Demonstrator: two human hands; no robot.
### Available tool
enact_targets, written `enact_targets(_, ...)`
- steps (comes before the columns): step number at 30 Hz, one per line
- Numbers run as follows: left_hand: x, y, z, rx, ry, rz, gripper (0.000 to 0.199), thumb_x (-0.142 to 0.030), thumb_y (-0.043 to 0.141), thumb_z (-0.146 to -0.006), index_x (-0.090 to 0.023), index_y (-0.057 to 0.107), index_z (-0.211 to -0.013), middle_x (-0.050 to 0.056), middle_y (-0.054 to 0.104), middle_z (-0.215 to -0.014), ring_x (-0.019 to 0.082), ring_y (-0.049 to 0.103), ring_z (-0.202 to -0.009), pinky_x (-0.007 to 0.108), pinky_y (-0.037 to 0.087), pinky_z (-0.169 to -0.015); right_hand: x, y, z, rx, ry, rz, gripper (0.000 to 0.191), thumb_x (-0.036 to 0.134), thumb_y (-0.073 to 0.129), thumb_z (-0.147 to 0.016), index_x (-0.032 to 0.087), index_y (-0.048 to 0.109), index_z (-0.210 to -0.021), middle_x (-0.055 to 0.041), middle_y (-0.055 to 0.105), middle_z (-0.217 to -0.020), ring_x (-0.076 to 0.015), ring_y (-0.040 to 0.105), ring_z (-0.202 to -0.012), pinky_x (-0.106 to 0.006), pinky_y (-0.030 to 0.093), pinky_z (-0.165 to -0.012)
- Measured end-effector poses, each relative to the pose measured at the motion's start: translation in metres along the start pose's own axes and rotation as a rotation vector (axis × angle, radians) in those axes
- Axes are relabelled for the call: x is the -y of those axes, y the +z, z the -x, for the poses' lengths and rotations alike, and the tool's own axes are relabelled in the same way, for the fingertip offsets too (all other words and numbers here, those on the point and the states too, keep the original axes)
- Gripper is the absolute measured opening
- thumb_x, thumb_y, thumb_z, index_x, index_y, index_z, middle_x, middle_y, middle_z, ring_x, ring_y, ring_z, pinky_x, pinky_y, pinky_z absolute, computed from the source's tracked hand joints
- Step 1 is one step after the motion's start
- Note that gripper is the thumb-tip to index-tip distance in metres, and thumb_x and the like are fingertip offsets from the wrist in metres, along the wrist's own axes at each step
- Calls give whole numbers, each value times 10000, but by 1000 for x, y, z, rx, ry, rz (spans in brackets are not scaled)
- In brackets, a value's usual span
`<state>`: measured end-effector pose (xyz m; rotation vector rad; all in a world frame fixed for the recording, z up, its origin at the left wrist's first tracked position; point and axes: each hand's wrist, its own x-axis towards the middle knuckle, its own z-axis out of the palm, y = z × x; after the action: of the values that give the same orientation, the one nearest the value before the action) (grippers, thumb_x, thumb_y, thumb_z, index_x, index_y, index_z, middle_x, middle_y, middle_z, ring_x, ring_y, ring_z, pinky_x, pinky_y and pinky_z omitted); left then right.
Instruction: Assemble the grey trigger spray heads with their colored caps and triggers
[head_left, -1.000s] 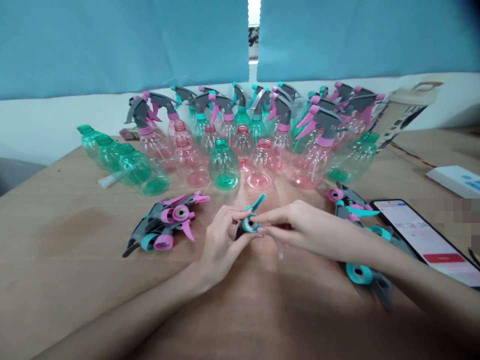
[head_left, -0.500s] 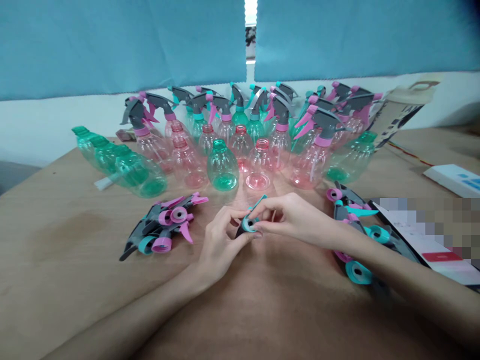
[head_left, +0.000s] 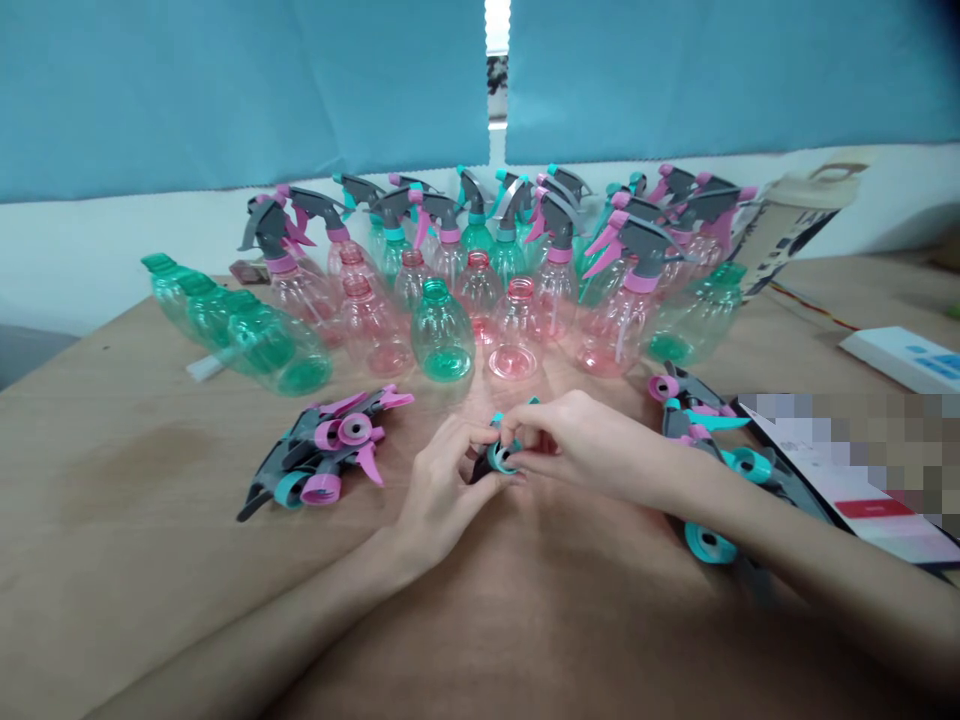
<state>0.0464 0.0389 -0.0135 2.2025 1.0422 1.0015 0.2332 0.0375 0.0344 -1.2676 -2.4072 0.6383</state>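
A grey spray head with a teal collar (head_left: pixel 501 457) is held low in front of the bottles, its collar opening facing me. My left hand (head_left: pixel 448 485) grips its body from the left, thumb below. From the right, my right hand (head_left: pixel 559 440) has its thumb and forefinger pinched at the collar; whether a small part is between those fingertips is too small to tell. A pile of pink, teal and grey spray heads (head_left: pixel 330 450) lies left of my hands. More spray heads (head_left: pixel 710 543) lie to the right, partly behind my right forearm.
Open bottles, green (head_left: pixel 444 335) and pink (head_left: pixel 514 335), stand beyond my hands. Behind them are several bottles with spray heads (head_left: pixel 559 225). Green bottles (head_left: pixel 259 330) stand at the left. A tumbler (head_left: pixel 795 225), a white box (head_left: pixel 904 358) and a dark-edged flat item (head_left: pixel 870 508) are on the right.
My right fingers have curled closer over the teal collar, and the spray head has turned slightly in my hands. The whole view has shifted a little.
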Motion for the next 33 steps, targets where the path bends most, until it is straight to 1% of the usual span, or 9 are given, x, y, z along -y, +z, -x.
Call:
enact_targets(1,0,0,0,6,-6,0,152,-185,693,-745,-197,592,-858,2,590,-808,152,547,-736,256,439,-637,0,-1,0,12,-17,5,51,221,587,-812,178,607,-794,38,585,-619,-86,479,-549,-217,297,-497)
enact_targets(3,0,-1,0,11,-29,7,157,-174,690,-743,-200,602,-870,9,590,-832,155,551,-742,257,447,-632,1,-2,1,40,-53,12,93,180,554,-823,181,605,-746,40,580,-621,-81,457,-545,-220,289,-504)
enact_targets(7,1,-1,-1,-2,-58,30,196,-166,701,-728,-207,621,-901,17,587,-859,161,562,-763,260,471,-635,2,-4,2,46,-100,8,157,153,504,-850,178,621,-749,13,639,-713,-98,526,-620,-229,338,-565)
enact_targets(11,3,1,-1,-11,-114,105,250,-237,725,-713,-202,615,-935,17,581,-859,149,573,-722,252,492,-594,1,-10,3,4,-88,-31,120,197,544,-840,187,659,-809,2,672,-747,-113,566,-644,-234,370,-580)
enact_targets(16,4,2,-1,-15,-184,177,305,-273,741,-694,-202,602,-956,14,596,-848,151,596,-708,256,510,-580,4,-17,4,-112,-37,-6,134,246,555,-847,189,675,-838,-19,666,-736,-128,572,-638,-246,378,-584)
enact_targets(23,2,2,-1,-20,-214,213,307,-286,752,-680,-196,599,-931,12,615,-822,145,601,-674,248,505,-555,1,-4,2,-182,-53,68,139,253,556,-852,156,645,-808,-29,651,-738,-127,567,-642,-242,381,-572)
enact_targets(25,2,2,-1,-22,-213,217,295,-291,744,-689,-194,597,-925,12,618,-817,144,602,-671,247,504,-554,0,-2,1,-181,-96,104,134,234,545,-862,158,647,-821,-34,660,-775,-139,582,-695,-254,398,-611)
enact_targets(29,2,2,-1,-25,-215,205,300,-287,748,-684,-195,596,-926,9,616,-811,139,594,-660,236,490,-540,4,-4,4,-138,-218,143,166,204,507,-887,172,670,-884,-61,674,-934,-177,600,-862,-295,431,-729)
enact_targets(33,1,1,-1,-42,-200,191,267,-280,724,-712,-195,601,-934,14,621,-831,136,587,-669,227,477,-535,14,-11,9,-49,-217,129,184,214,498,-895,192,671,-952,-59,677,-979,-190,609,-899,-320,450,-768)
